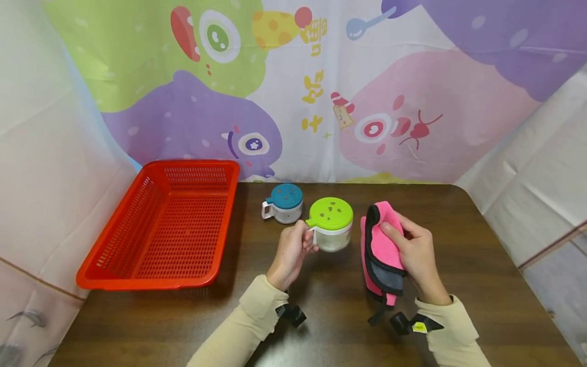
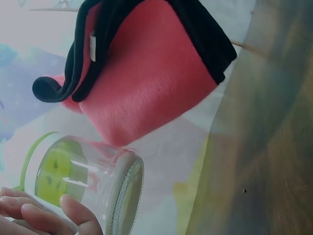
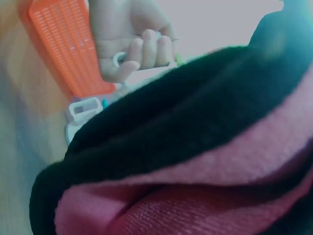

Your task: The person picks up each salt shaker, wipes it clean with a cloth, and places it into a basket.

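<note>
The left hand (image 1: pixel 293 250) grasped, by its handle, a clear round jar with a lime-green lid marked with dark spots (image 1: pixel 332 224). The fingers were curled round the handle, at the jar's left side. The jar was held raised over the brown wood-grain table (image 1: pixel 339 326), in the middle of its width and nearer the far edge than the near one. The lid was seated on the jar. The left wrist view showed the base of the jar and the transparent wall.

The right hand (image 1: pixel 419 250) gripped a folded pink cloth with black edging and a dark grey panel (image 1: pixel 387 247), the thumb lying over its front face; the tips of the other fingers were hidden behind the fabric. The cloth hung to the right of the jar, and in the head view a narrow gap separated the two. A black strap (image 1: pixel 377 312) trailed from its lower end. The left wrist view also showed a small white label (image 2: pixel 93 47) on the cloth.

A smaller clear jar with a blue lid and a white handle (image 1: pixel 287 199) stood upright close to the table's far edge, its handle pointing left. A red rectangular plastic basket with slotted walls (image 1: pixel 151 283) occupied the far left corner. A printed cartoon fabric backdrop (image 1: pixel 293 127) rose behind the far edge.
</note>
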The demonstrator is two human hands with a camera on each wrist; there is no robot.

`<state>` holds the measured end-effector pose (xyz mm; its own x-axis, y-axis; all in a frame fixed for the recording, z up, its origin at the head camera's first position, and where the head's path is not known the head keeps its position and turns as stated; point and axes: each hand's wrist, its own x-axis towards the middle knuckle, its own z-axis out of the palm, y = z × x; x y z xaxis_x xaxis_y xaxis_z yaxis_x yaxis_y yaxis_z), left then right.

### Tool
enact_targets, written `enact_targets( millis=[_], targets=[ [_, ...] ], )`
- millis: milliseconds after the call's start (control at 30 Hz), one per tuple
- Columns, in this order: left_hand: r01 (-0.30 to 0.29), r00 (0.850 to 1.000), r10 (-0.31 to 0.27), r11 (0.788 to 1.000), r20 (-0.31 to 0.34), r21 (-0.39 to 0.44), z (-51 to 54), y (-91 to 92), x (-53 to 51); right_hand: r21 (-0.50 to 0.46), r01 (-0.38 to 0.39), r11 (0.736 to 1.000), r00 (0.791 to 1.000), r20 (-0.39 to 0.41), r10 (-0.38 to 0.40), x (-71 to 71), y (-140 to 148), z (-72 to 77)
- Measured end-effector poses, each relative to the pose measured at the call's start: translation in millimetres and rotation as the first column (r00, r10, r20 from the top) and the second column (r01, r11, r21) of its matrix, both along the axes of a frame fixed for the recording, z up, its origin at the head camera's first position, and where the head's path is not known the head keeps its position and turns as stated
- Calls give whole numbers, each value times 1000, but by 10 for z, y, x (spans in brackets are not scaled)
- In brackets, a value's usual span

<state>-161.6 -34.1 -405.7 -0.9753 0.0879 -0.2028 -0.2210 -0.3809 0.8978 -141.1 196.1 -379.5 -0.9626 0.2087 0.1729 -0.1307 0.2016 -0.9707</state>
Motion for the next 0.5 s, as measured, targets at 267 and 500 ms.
enact_targets(
  millis=[267,500],
  targets=[
    [11,1000,-11,1000,-8,9,25,49,14,135,-48,990,998,-38,54,16,-88,-89],
    [24,1000,-24,999,-7,-33,41,65,35,160,-93,983,992,-68,105,15,-183,-153]
  ],
)
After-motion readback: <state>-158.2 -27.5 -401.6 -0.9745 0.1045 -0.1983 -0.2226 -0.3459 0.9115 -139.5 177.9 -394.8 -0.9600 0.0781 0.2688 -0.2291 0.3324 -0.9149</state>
